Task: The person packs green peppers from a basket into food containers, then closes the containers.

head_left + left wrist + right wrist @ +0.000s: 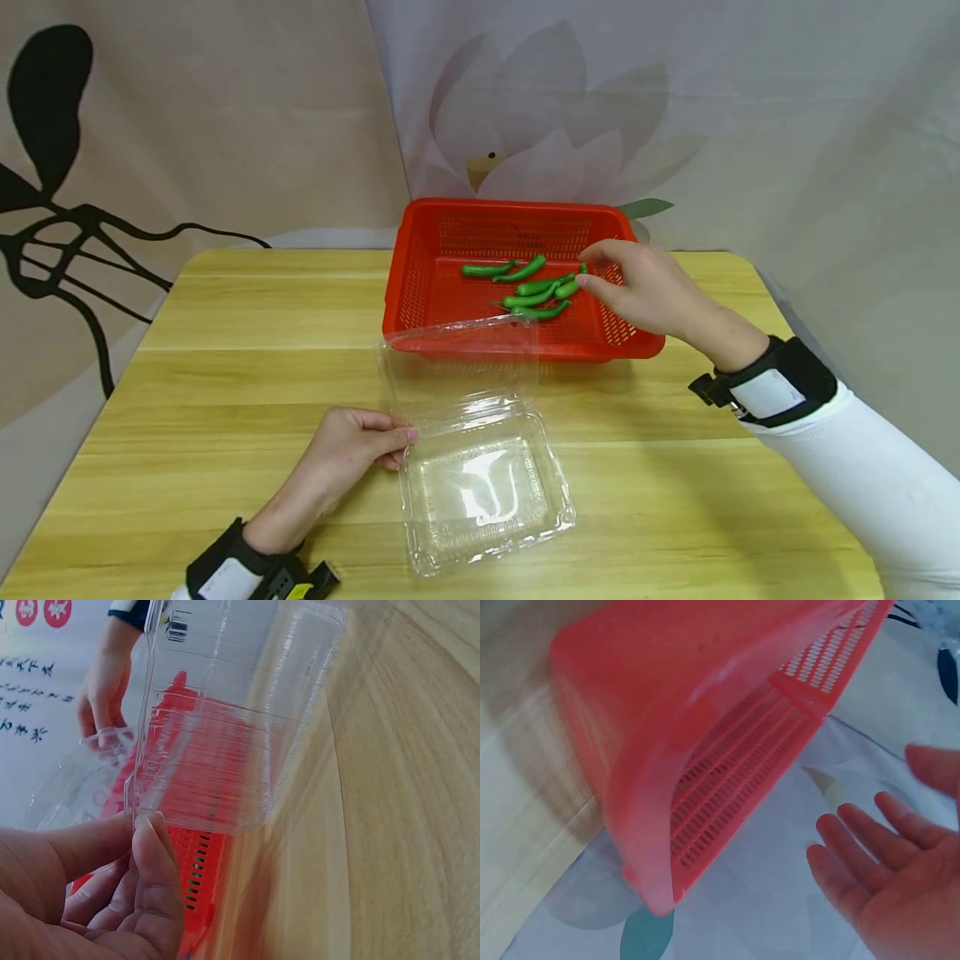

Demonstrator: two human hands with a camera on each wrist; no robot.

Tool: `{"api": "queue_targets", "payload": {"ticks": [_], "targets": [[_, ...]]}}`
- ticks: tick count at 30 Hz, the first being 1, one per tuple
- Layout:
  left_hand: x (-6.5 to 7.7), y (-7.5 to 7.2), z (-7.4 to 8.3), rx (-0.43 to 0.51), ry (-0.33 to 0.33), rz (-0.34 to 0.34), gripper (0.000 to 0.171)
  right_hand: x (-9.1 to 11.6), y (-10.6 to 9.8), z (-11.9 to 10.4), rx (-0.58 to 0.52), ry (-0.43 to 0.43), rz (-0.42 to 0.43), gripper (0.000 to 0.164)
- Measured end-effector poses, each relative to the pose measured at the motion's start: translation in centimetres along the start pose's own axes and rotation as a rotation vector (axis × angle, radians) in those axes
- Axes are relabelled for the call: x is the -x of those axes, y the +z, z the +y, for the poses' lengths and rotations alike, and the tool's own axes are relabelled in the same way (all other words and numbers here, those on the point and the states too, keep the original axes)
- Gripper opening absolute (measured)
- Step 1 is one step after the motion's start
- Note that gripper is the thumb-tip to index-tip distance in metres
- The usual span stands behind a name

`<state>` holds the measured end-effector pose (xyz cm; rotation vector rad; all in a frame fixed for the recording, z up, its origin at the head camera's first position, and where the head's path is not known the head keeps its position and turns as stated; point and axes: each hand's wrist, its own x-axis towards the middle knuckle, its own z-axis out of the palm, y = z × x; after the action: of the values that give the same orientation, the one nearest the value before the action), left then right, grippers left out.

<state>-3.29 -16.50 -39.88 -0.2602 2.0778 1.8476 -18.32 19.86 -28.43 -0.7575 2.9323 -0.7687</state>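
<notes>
My left hand [363, 442] pinches the left rim of a clear plastic clamshell box [483, 492] between thumb and fingers. The box stands unfolded, its lid [457, 375] tilted back and overlapping the front of a red basket [517, 354] in the head view. Several green chili peppers [536, 300] lie in the basket. Above its right side hovers my right hand [637, 287], thumb and fingers apart, close to the rightmost pepper [567, 289]. In the right wrist view the hand [889, 870] shows relaxed fingers with nothing in them.
Everything stands on a wooden table [262, 358]. The basket sits at its back edge, against a hanging cloth [787, 150] printed with a pale flower. Black wrist straps with cameras are on both arms.
</notes>
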Motion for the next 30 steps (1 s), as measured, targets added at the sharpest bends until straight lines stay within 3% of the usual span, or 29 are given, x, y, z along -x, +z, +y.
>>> {"api": "queue_targets", "payload": {"ticks": [4,10,16,30], "targets": [[0.0,0.0,0.0,-0.005,-0.001,0.011,0.015,-1.2,-0.1,0.1,0.102,-0.068,-0.073,0.049],[0.1,0.0,0.1,-0.004,-0.004,0.02,0.016,-2.8,0.1,0.0,0.185,-0.105,-0.182,0.063],[0.1,0.1,0.1,0.006,-0.006,0.023,0.016,-4.8,0.1,-0.6,0.245,-0.142,-0.224,0.061],[0.0,0.1,-0.2,-0.003,0.004,0.031,0.014,-9.0,1.3,-0.5,0.413,-0.086,-0.407,0.051]]}}
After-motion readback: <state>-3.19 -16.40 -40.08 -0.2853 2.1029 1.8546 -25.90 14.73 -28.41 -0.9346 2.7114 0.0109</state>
